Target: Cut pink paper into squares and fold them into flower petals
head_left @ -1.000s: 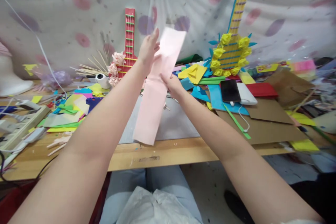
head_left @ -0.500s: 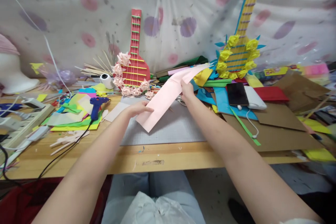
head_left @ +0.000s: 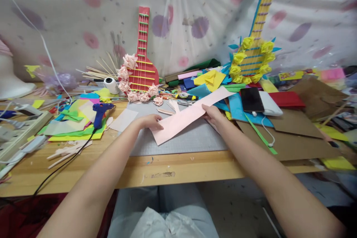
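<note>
A long strip of pale pink paper [head_left: 184, 118] slants over the grey cutting mat [head_left: 178, 147], its right end higher than its left. My left hand [head_left: 152, 122] grips its left end, thumb on top and the other fingers hidden beneath. Toward the other end, my right hand [head_left: 213, 114] is closed on the strip's lower edge. Behind the strip, small pink paper pieces [head_left: 175, 106] and a yellow-and-black cutter [head_left: 187, 97] lie on and by the mat. A red paper guitar [head_left: 142, 74] trimmed with pink paper roses leans at the back.
At left are a blue glue gun [head_left: 99, 115], coloured paper sheets [head_left: 75, 121] and a power strip [head_left: 23, 134]. To the right lie a phone [head_left: 252, 100], a white power bank [head_left: 269, 103] and cardboard [head_left: 290, 141]. A yellow paper guitar [head_left: 252, 59] stands behind.
The pink strip's right end has swung down and to the right with my right hand, so it lies flatter. The cutter and small pink pieces behind it now show. My left hand keeps its grip.
</note>
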Demonstrator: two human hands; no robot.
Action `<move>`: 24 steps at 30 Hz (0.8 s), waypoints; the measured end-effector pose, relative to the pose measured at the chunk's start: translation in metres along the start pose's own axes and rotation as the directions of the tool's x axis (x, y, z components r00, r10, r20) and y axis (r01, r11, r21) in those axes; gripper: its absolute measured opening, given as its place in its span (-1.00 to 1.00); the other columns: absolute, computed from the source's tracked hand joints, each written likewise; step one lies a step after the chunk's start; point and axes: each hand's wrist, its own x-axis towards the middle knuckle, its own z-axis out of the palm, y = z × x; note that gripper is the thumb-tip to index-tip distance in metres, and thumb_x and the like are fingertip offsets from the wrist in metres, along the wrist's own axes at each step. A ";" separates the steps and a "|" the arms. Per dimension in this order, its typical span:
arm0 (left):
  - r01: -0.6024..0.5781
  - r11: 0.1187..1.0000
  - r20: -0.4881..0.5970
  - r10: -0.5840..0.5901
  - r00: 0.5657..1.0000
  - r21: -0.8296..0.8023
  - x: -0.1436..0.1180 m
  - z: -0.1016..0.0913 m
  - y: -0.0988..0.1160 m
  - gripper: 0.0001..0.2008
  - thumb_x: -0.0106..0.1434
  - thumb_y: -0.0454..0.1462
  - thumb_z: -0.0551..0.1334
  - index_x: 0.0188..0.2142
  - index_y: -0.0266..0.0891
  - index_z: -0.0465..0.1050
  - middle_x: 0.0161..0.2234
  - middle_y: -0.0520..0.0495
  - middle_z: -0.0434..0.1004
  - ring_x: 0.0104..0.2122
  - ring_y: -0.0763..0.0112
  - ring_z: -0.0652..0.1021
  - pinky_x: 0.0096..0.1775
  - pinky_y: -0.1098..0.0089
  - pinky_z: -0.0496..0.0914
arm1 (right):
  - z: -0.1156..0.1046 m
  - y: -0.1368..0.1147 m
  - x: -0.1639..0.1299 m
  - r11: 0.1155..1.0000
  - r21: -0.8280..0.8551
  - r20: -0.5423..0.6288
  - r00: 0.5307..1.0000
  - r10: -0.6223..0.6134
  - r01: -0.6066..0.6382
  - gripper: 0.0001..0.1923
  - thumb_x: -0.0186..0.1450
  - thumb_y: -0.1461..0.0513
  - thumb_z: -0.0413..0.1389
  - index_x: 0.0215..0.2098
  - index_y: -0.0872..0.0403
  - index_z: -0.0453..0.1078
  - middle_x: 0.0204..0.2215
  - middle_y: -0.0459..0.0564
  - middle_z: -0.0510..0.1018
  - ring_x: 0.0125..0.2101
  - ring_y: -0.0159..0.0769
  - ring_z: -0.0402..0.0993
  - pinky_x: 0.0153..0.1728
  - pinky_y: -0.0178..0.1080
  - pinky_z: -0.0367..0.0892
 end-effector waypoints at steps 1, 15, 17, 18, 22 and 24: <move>-0.001 1.000 0.009 0.001 1.000 0.026 0.000 -0.002 0.001 -0.55 -0.21 -0.13 0.30 -0.25 -0.17 0.44 -0.31 0.03 0.50 -0.30 0.32 0.46 -0.36 0.46 0.28 | -0.007 0.002 -0.002 0.998 -0.019 0.064 0.996 0.067 -0.066 -0.74 0.22 0.31 -0.01 -0.11 0.17 0.29 -0.28 0.08 0.53 -0.43 -0.36 0.49 -0.46 -0.33 0.43; 0.012 0.913 -0.588 0.253 0.768 0.409 0.025 0.002 0.009 -0.65 0.04 -0.34 0.11 -0.12 -0.25 0.36 -0.09 -0.17 0.38 -0.08 0.24 0.38 -0.10 0.34 0.26 | 0.028 -0.051 0.009 0.650 -0.682 0.372 0.924 -0.086 0.335 -0.80 0.13 0.14 0.09 -0.44 0.13 0.38 -0.48 0.04 0.53 -0.55 -0.39 0.40 -0.61 -0.39 0.20; -0.052 0.877 -0.558 0.350 0.752 0.478 0.034 0.011 0.004 -0.59 0.01 -0.41 0.10 -0.09 -0.28 0.35 -0.05 -0.19 0.35 -0.03 0.24 0.34 -0.04 0.33 0.23 | 0.058 -0.047 0.017 0.576 -0.742 0.323 0.936 -0.141 0.343 -0.81 0.09 0.19 0.13 -0.35 0.13 0.37 -0.43 0.04 0.53 -0.46 -0.34 0.44 -0.52 -0.37 0.25; -0.097 0.852 -0.517 0.398 0.758 0.515 0.039 0.014 0.002 -0.59 0.00 -0.42 0.10 -0.09 -0.28 0.35 -0.04 -0.19 0.35 -0.02 0.25 0.33 -0.02 0.33 0.21 | 0.071 -0.044 0.021 0.539 -0.774 0.294 0.942 -0.160 0.333 -0.75 0.05 0.21 0.15 -0.30 0.13 0.36 -0.39 0.04 0.53 -0.41 -0.30 0.46 -0.47 -0.36 0.27; -0.126 0.806 -0.430 0.432 0.793 0.578 0.047 0.017 -0.004 -0.73 0.09 -0.37 0.07 -0.21 -0.26 0.40 -0.19 -0.17 0.44 -0.13 0.24 0.41 -0.09 0.30 0.25 | 0.106 -0.037 0.030 0.432 -0.844 0.289 0.948 -0.132 0.317 -0.47 -0.07 0.29 0.21 -0.11 0.16 0.27 -0.20 0.16 0.49 -0.22 -0.14 0.44 -0.31 -0.27 0.31; -0.081 0.804 -0.429 0.396 0.812 0.588 0.047 0.014 -0.006 -0.77 0.16 -0.32 0.02 -0.28 -0.26 0.43 -0.26 -0.19 0.46 -0.20 0.23 0.43 -0.16 0.28 0.27 | 0.115 -0.037 0.032 0.420 -0.859 0.268 0.956 -0.115 0.292 -0.37 -0.11 0.34 0.21 -0.04 0.17 0.22 -0.16 0.21 0.46 -0.18 -0.10 0.43 -0.27 -0.24 0.31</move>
